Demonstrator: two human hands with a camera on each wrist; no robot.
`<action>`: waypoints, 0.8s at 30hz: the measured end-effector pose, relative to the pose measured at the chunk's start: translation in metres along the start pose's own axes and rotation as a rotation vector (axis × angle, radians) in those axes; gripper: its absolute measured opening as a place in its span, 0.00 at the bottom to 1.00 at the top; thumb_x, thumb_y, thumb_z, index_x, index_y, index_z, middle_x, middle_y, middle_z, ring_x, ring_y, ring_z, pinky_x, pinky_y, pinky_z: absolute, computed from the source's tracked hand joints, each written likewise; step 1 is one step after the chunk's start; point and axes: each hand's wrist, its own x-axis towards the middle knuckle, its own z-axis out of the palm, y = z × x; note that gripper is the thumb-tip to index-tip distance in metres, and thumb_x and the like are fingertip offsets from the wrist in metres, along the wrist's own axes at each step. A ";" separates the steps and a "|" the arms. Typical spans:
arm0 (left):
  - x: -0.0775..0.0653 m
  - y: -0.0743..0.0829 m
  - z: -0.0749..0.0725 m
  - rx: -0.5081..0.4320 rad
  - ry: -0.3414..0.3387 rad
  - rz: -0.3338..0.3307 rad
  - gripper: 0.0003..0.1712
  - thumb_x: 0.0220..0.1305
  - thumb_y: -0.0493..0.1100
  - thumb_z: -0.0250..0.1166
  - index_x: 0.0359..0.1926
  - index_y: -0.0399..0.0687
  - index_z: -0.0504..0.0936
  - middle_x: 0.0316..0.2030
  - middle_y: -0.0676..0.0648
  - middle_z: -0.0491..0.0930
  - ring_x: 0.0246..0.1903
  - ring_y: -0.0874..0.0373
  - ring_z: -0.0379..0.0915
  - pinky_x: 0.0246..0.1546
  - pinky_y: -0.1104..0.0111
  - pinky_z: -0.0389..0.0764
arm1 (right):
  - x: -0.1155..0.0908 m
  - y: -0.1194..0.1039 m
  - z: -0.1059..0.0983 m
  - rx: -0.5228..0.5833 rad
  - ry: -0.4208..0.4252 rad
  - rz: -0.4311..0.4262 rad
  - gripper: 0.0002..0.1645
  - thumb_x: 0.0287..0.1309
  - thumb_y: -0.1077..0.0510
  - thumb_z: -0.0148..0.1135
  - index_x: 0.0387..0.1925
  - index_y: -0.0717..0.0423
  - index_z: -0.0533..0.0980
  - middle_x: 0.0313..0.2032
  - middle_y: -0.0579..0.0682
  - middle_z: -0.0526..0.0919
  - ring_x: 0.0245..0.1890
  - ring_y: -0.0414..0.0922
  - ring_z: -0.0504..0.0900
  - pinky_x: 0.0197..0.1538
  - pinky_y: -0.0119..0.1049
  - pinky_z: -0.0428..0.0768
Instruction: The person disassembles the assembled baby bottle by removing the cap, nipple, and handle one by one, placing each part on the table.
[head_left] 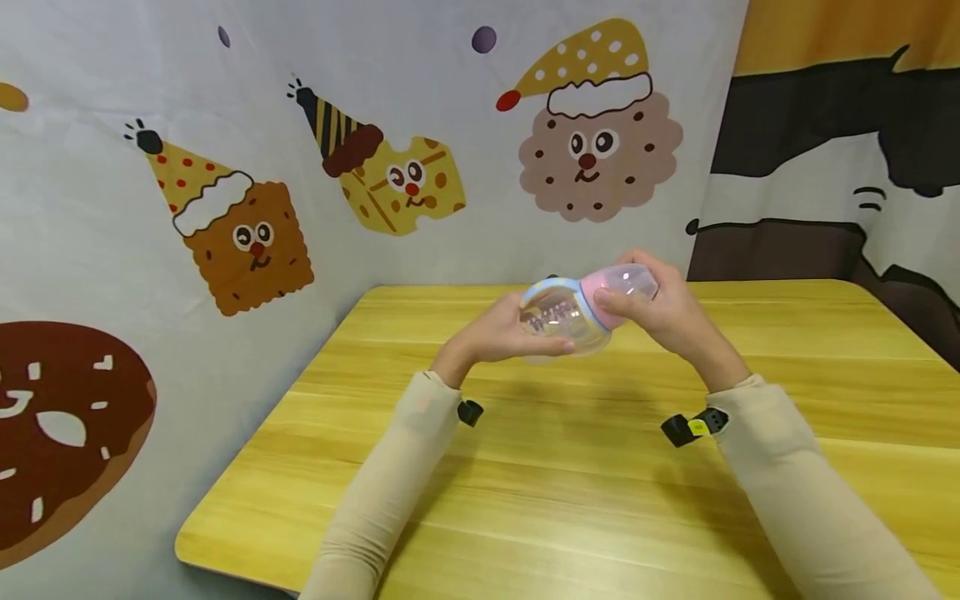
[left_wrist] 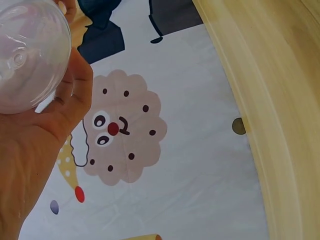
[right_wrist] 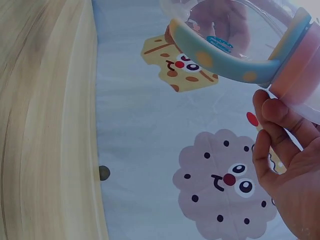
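Between the gripping left hand (head_left: 501,332) and the right hand (head_left: 666,304) pinching its collar (head_left: 596,285), a bottle (head_left: 558,312) is apparently being steadied.

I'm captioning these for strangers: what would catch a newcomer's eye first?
Probably the clear bottle with its pink collar, held above the wooden table between the left hand and the right hand. Next come the party-hatted cartoon round biscuit and cheese on the white backdrop behind, then the brown print at the head view's left edge.

No legible text, only what seems blurred print (head_left: 550,318) on the bottle (head_left: 589,292).
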 end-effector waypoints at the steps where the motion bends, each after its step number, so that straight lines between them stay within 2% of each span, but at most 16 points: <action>1: 0.000 0.000 0.000 0.001 -0.002 0.000 0.32 0.63 0.44 0.76 0.66 0.52 0.78 0.51 0.48 0.85 0.49 0.51 0.83 0.51 0.55 0.87 | 0.000 0.000 0.000 -0.004 0.002 0.001 0.12 0.68 0.56 0.67 0.48 0.57 0.77 0.41 0.53 0.85 0.39 0.50 0.81 0.40 0.36 0.83; 7: 0.000 0.000 -0.003 -0.003 -0.012 0.015 0.32 0.62 0.45 0.77 0.66 0.50 0.78 0.51 0.47 0.85 0.48 0.49 0.83 0.50 0.52 0.86 | 0.002 -0.002 0.000 -0.020 0.011 0.003 0.13 0.67 0.53 0.68 0.47 0.56 0.78 0.40 0.54 0.86 0.38 0.51 0.81 0.38 0.37 0.83; 12: 0.002 0.000 -0.006 0.004 -0.017 0.020 0.34 0.62 0.44 0.77 0.68 0.49 0.77 0.52 0.47 0.85 0.48 0.49 0.83 0.50 0.54 0.87 | 0.003 -0.002 -0.001 -0.010 0.005 -0.003 0.13 0.67 0.53 0.68 0.47 0.55 0.78 0.40 0.52 0.86 0.39 0.51 0.81 0.40 0.37 0.83; 16: 0.002 0.001 -0.005 -0.011 -0.037 0.026 0.35 0.60 0.41 0.77 0.68 0.45 0.77 0.55 0.46 0.84 0.51 0.49 0.82 0.53 0.55 0.86 | 0.001 -0.002 -0.005 0.030 -0.005 -0.043 0.11 0.67 0.56 0.64 0.47 0.57 0.78 0.41 0.51 0.85 0.40 0.49 0.80 0.42 0.35 0.83; 19: 0.002 0.003 -0.004 -0.003 -0.037 0.041 0.37 0.60 0.41 0.77 0.69 0.44 0.76 0.59 0.46 0.83 0.58 0.48 0.80 0.62 0.55 0.82 | 0.000 -0.005 -0.008 0.049 -0.009 -0.064 0.11 0.66 0.57 0.63 0.46 0.58 0.77 0.41 0.52 0.84 0.39 0.50 0.80 0.42 0.34 0.84; 22: 0.002 0.004 -0.004 0.017 -0.017 0.050 0.39 0.60 0.42 0.77 0.71 0.46 0.75 0.63 0.48 0.82 0.64 0.49 0.76 0.68 0.55 0.77 | 0.000 -0.008 -0.009 0.025 -0.011 -0.052 0.12 0.65 0.55 0.66 0.46 0.57 0.77 0.41 0.52 0.84 0.39 0.51 0.81 0.41 0.35 0.85; 24: 0.002 0.004 -0.004 0.015 -0.010 0.047 0.39 0.60 0.42 0.77 0.71 0.47 0.75 0.63 0.49 0.82 0.65 0.50 0.76 0.68 0.54 0.76 | -0.001 -0.009 -0.010 0.016 -0.010 -0.037 0.13 0.65 0.55 0.67 0.47 0.57 0.76 0.42 0.53 0.84 0.40 0.52 0.81 0.41 0.36 0.86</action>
